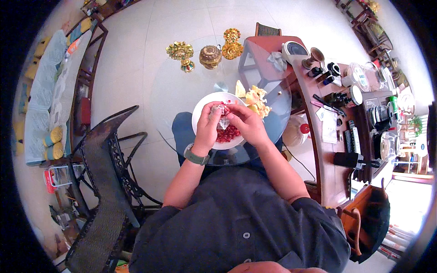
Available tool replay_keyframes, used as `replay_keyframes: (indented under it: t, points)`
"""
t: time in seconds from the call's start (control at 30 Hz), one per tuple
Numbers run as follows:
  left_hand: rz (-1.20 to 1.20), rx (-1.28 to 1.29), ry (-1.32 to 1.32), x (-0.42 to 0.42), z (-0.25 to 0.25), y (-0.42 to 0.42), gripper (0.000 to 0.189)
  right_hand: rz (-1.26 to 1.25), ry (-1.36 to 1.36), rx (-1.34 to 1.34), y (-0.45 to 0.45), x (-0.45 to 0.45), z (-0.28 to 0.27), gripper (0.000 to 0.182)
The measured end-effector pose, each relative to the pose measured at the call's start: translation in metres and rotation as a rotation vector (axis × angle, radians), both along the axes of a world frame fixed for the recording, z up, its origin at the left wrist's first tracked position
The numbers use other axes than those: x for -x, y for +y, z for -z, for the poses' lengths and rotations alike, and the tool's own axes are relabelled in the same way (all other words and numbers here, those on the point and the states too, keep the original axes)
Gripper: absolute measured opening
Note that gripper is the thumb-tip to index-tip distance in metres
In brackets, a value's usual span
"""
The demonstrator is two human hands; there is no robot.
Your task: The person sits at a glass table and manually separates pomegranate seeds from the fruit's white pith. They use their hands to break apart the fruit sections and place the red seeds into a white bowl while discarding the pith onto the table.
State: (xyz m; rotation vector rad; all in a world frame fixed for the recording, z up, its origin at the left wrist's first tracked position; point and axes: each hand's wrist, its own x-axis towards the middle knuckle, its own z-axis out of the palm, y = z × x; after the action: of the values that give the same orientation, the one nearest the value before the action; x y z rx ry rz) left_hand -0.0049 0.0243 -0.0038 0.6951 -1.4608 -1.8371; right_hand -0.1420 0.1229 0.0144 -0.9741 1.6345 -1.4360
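Note:
Over a white bowl (197, 116), my left hand (206, 128) and my right hand (250, 125) both grip a small piece of pomegranate (220, 110). Pale, translucent membrane hangs from it, and some red seeds show at its top. My fingers cover much of the piece. Loose pomegranate seeds (228, 134) lie in the bowl below my hands, and a few more show near its far edge. Yellowish pomegranate peel (257, 100) is heaped on the round glass table (167, 97), just right of the bowl.
Two gold lotus-shaped stands (180, 51) flank a brown-gold lidded pot (210, 57) on the table's far side. A crumpled tissue (277, 61) appears at the far right. Along my right runs a wooden tea table (327, 184) crowded with teaware. At left stands a black woven chair (102, 191).

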Motion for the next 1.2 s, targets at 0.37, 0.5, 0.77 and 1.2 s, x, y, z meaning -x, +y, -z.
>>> replay_keyframes:
  t: [0.37,0.5,0.77,1.2]
  points:
    - [-0.042,0.184,-0.127,0.006,-0.007,0.004,0.033,0.009,0.206,-0.148,0.001,-0.008,-0.02,0.047]
    - [-0.039,0.229,-0.174,0.012,-0.016,0.002,0.035,0.067,0.115,-0.061,-0.004,-0.009,-0.011,0.046]
    - [-0.056,0.171,-0.18,0.019,-0.001,-0.005,0.039,0.126,0.066,-0.011,-0.009,-0.013,-0.001,0.041]
    - [0.112,-0.532,0.172,0.024,0.006,-0.024,0.042,-0.02,-0.241,0.033,-0.006,-0.003,-0.004,0.037]
